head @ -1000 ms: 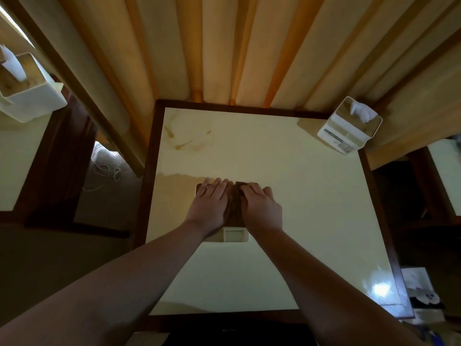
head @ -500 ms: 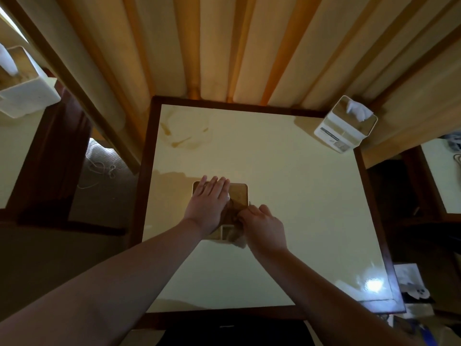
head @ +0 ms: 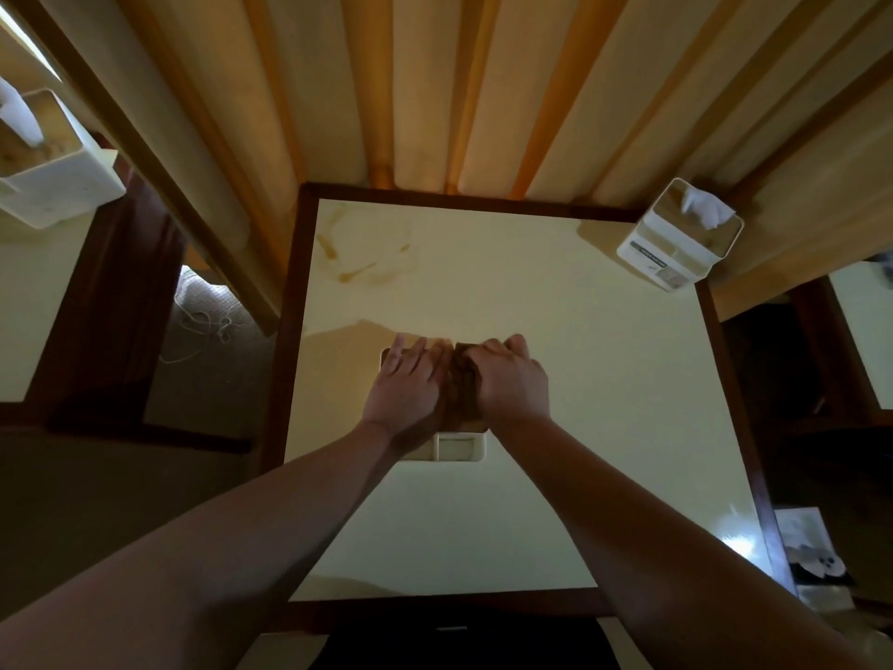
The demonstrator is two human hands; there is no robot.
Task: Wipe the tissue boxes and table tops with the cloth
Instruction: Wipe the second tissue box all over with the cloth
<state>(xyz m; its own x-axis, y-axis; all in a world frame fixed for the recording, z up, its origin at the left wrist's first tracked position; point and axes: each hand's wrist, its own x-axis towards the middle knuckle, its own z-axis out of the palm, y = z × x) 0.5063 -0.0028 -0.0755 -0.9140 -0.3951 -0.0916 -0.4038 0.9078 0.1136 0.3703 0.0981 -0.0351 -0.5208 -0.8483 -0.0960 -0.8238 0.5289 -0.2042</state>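
A cream tissue box (head: 454, 449) stands in the middle of the cream table top (head: 604, 403) with its dark wood rim. My left hand (head: 403, 386) lies flat on the box's top with straight fingers. My right hand (head: 512, 382) presses a dark brown cloth (head: 461, 389) onto the top of the box, fingers curled over the cloth. Most of the box top is hidden under both hands. A second white tissue box (head: 679, 234) with a tissue sticking out stands at the table's far right corner.
Brownish smears (head: 367, 253) mark the table's far left area. Another table (head: 29, 302) at the left carries a white tissue box (head: 53, 162). A striped cushioned bench back (head: 435, 89) runs behind. A further table (head: 865, 331) is at the right, with papers (head: 807, 548) on the floor.
My right hand has slid the cloth from the box's near edge back toward its far edge. My left hand has stayed flat on the box.
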